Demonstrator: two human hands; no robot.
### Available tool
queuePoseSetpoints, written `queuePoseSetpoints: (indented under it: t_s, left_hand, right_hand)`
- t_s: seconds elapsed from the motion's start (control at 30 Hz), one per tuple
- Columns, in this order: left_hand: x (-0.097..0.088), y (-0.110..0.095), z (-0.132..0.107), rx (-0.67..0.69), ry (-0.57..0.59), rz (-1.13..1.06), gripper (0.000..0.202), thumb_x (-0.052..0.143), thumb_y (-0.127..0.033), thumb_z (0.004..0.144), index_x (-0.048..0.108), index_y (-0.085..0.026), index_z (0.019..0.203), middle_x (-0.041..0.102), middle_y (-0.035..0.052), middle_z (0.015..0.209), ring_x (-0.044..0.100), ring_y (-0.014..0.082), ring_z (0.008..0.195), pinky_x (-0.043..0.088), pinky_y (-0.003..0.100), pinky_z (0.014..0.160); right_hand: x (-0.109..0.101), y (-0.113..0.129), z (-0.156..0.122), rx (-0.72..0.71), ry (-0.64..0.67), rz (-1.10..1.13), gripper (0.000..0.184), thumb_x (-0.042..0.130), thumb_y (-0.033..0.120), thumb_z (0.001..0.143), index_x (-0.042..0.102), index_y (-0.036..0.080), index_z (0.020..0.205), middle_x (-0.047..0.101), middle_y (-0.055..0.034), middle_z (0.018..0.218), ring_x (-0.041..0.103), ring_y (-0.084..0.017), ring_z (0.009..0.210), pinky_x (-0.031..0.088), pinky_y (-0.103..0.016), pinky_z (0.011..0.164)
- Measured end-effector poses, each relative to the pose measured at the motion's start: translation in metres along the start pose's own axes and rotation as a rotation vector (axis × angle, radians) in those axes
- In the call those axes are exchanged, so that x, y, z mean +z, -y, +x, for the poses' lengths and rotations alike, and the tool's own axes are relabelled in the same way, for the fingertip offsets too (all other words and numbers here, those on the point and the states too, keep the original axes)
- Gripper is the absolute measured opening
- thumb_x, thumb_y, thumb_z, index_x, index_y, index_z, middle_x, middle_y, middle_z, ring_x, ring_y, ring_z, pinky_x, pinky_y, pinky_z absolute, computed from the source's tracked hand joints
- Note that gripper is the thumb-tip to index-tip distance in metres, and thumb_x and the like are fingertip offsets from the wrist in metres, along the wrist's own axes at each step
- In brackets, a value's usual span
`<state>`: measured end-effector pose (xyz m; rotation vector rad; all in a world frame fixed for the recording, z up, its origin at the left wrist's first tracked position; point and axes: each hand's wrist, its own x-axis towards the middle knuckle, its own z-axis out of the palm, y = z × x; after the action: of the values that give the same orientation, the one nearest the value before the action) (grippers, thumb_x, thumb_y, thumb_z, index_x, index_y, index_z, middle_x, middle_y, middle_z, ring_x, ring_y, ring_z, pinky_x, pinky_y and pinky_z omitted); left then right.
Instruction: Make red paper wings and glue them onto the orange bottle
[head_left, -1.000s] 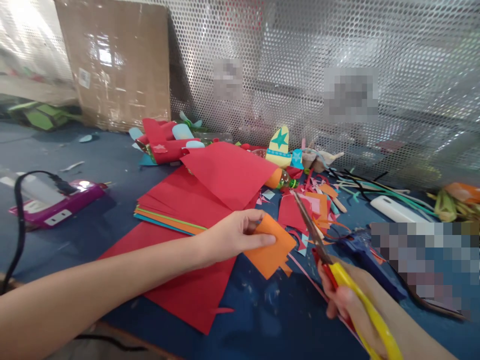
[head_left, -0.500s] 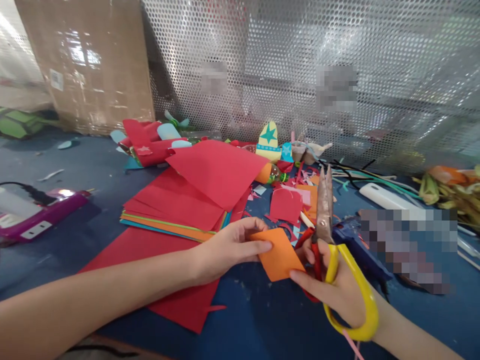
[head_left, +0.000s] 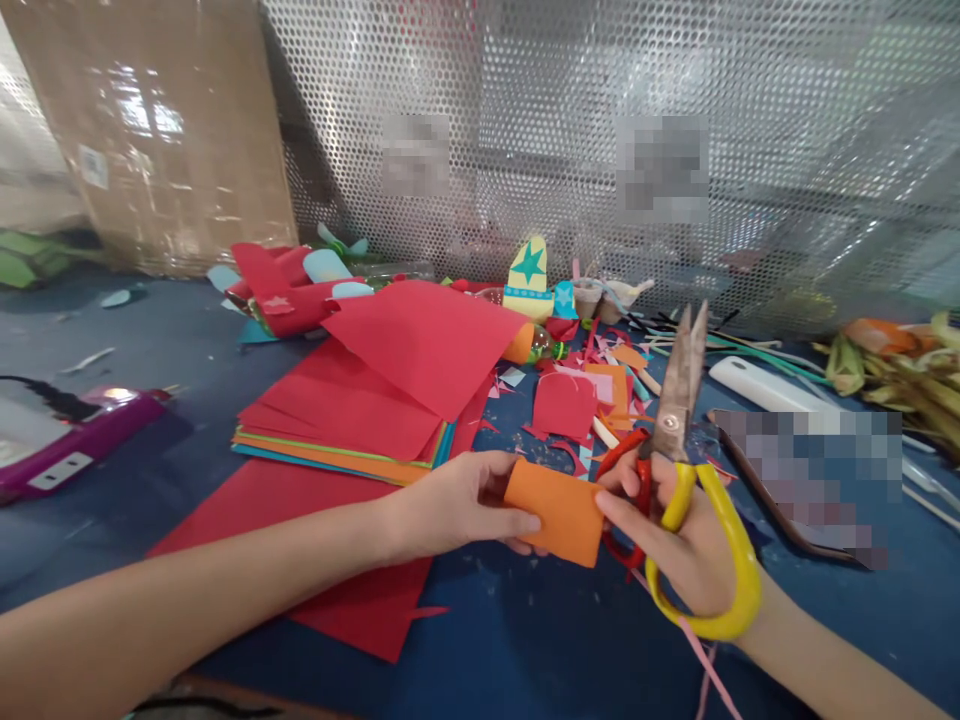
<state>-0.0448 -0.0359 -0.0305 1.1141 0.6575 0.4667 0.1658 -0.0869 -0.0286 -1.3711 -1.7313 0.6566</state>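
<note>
A small orange piece of paper [head_left: 559, 515] is pinched at its left side by my left hand [head_left: 480, 505], thumb in front and fingers behind. My right hand [head_left: 686, 540] carries scissors [head_left: 679, 415] with one yellow and one red handle loop. Their blades point up and away from me, slightly parted. The right thumb also touches the paper's right edge. Beneath my left wrist and forearm lies a large red sheet [head_left: 352, 600]. Beyond it is a stack of coloured paper [head_left: 330, 410], red on top, with orange, green and blue edges below.
Paper scraps [head_left: 566, 405] litter the table past my hands. Farther back stand decorated plastic bottles [head_left: 544, 345]. A purple power strip [head_left: 82, 440] is at left, a phone [head_left: 810, 490] and a white tool [head_left: 765, 390] at right. A cardboard box [head_left: 157, 140] and perforated metal panel [head_left: 525, 100] close the back.
The orange paper has turned from a diamond angle to nearly level. The scissors' blades have spread a little and tilted right. My view has shifted slightly.
</note>
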Motion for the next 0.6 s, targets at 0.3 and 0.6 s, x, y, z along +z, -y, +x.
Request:
queuePoseSetpoints:
  t_s: [0.3, 0.6]
  left_hand:
    - [-0.001, 0.000, -0.001, -0.006, -0.014, 0.014, 0.038, 0.077, -0.032, 0.072, 0.063, -0.015, 0.103, 0.074, 0.0056, 0.085, 0.072, 0.0144, 0.072, 0.055, 0.021, 0.065]
    - [0.006, -0.001, -0.003, 0.056, -0.088, 0.008, 0.034, 0.079, -0.027, 0.068, 0.063, -0.013, 0.094, 0.071, 0.0034, 0.082, 0.068, 0.0153, 0.075, 0.054, 0.024, 0.068]
  right_hand:
    - [0.003, 0.005, -0.003, 0.100, 0.001, 0.073, 0.022, 0.052, 0.035, 0.085, 0.035, 0.026, 0.074, 0.048, 0.0053, 0.064, 0.054, -0.011, 0.056, 0.047, -0.023, 0.056]
    - [0.011, 0.004, -0.005, 0.192, 0.064, 0.174, 0.027, 0.062, 0.033, 0.072, 0.037, 0.024, 0.072, 0.041, 0.0067, 0.065, 0.045, -0.009, 0.053, 0.044, -0.022, 0.052]
